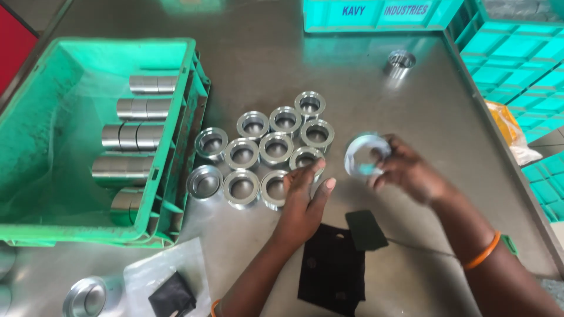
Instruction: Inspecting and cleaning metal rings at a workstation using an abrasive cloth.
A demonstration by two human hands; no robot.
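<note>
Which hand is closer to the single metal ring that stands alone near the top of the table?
Right. The right hand, holding another ring, is below the lone ring, slightly to its side. The left hand rests farther down-left, on the grouped rings.

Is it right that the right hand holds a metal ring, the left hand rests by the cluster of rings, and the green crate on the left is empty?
Not quite: the green crate is not empty. The head view shows rows of metal cylinders lying in it. The rest stands: the right hand holds a ring, and the left hand rests by the cluster of rings.
</note>
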